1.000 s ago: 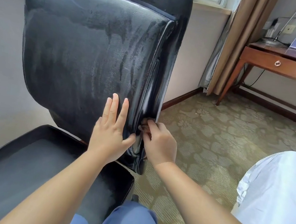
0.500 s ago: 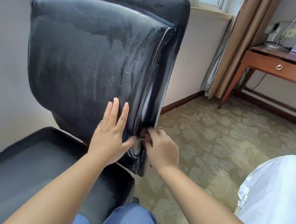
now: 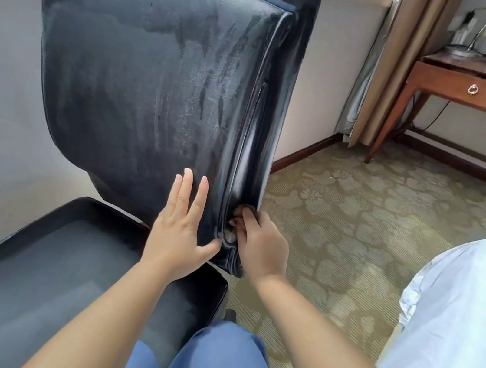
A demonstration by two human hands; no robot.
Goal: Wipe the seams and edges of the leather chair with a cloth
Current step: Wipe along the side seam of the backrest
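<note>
A black leather chair (image 3: 145, 66) fills the left of the head view, its backrest streaked with damp wipe marks. My left hand (image 3: 182, 225) lies flat on the lower right of the backrest, fingers straight, thumb at the side seam. My right hand (image 3: 257, 243) is curled at that seam near the backrest's lower right edge, pinching a small dark cloth (image 3: 244, 209) that is mostly hidden by my fingers and pushed into the groove.
The chair's seat (image 3: 57, 265) lies low left, against a pale wall. A white-covered bed corner (image 3: 460, 329) stands at the right. A wooden desk (image 3: 473, 89) and curtain (image 3: 394, 64) are at the back right. Patterned carpet (image 3: 357, 218) spreads between them.
My right hand has stayed at the lower seam, shifting only slightly along it. My left hand keeps its flat hold. The camera view has shifted a little.
</note>
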